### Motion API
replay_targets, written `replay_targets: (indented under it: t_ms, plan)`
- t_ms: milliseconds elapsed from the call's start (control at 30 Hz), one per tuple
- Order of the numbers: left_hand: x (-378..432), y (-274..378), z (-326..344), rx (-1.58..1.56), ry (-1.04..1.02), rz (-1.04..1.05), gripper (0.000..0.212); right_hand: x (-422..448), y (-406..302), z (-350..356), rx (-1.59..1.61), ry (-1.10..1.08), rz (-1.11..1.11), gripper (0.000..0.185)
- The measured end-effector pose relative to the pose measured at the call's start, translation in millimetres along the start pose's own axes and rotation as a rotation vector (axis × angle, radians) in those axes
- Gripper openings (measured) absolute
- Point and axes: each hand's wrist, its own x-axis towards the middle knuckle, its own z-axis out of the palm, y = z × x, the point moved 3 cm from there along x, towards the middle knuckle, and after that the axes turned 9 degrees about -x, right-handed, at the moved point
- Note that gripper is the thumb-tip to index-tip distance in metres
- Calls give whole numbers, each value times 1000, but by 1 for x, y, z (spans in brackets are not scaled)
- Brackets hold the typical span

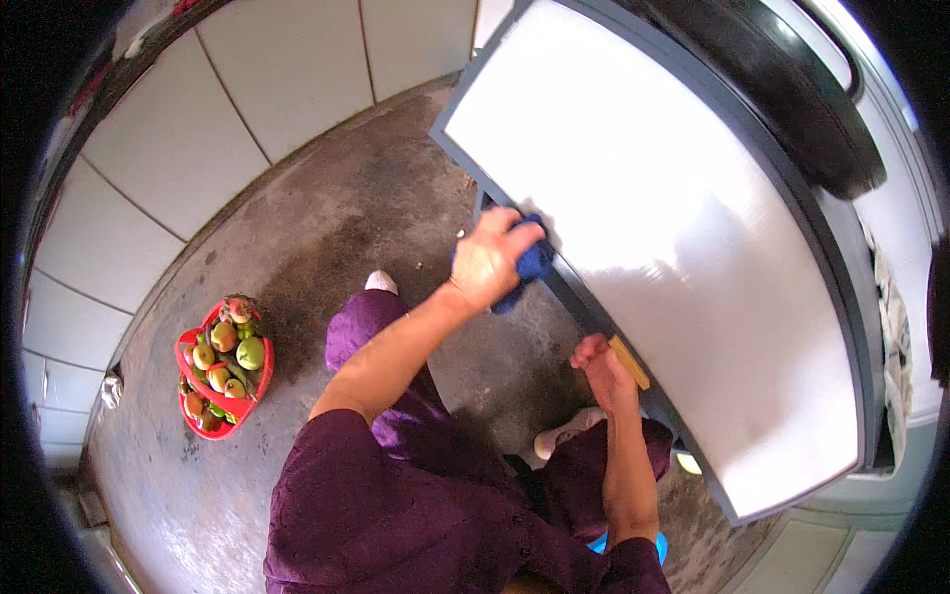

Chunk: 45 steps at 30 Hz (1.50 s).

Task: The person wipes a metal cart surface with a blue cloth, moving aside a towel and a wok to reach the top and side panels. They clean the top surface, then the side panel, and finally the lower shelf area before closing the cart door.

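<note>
My left hand (486, 256) grips a bunched dark blue cloth (536, 256). The cloth touches the near edge of a large white panel (631, 208) with a dark grey frame (594, 308). Lower along that frame is my right hand (610, 379), its fingers curled and its wrist bent. Beside the right hand, a yellow strip (629, 362) lies against the frame; whether the fingers hold it is not clear. The panel is glossy and reflects bright light.
On the concrete floor (297, 237) at left stands a red plastic basket (269, 364) of round produce and green chillies. White tiles (289, 59) line the wall. A large black rounded object (787, 89) sits beyond the panel. Something bright blue (661, 549) shows beside my right sleeve.
</note>
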Motion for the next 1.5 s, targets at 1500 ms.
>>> replay_targets:
  t_ms: [1500]
  plan:
    - [26, 41, 14, 73, -228, 161, 39, 6, -2, -11, -41, -5, 30, 31]
